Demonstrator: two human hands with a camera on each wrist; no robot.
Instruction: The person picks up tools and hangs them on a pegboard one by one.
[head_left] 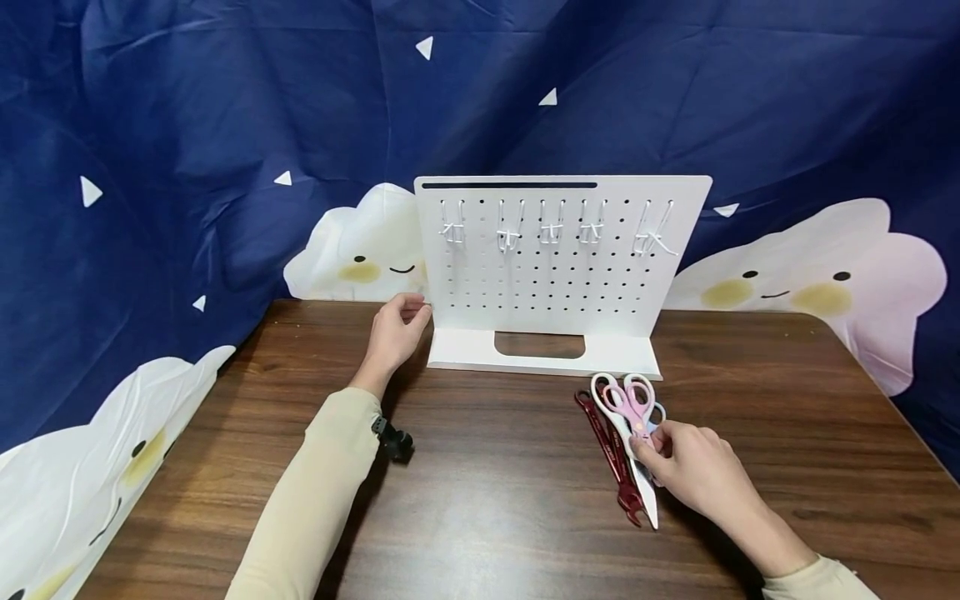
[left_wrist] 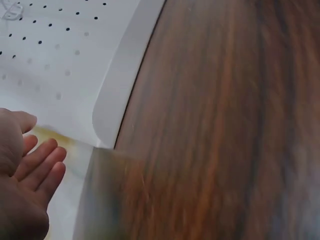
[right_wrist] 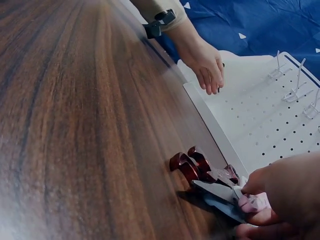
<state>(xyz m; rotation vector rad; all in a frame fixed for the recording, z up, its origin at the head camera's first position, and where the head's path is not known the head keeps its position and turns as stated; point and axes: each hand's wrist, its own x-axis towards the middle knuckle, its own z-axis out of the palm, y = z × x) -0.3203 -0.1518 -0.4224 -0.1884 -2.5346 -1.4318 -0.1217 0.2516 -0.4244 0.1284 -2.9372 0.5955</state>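
Scissors with pink plastic handles (head_left: 639, 423) are lying just left of the right hand (head_left: 701, 467), beside dark red spanners (head_left: 628, 496) on the brown wood-grain desk (head_left: 487, 483), their long axis running toward the white perforated pegboard (head_left: 540, 287), loops foremost. The right hand, the nearer, is pinching them; the left hand (head_left: 396, 333) is reaching beside the board's left edge, fingers loosely bent, holding nothing.

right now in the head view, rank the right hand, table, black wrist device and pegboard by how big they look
Largest to smallest:
1. Table
2. Pegboard
3. Right hand
4. Black wrist device
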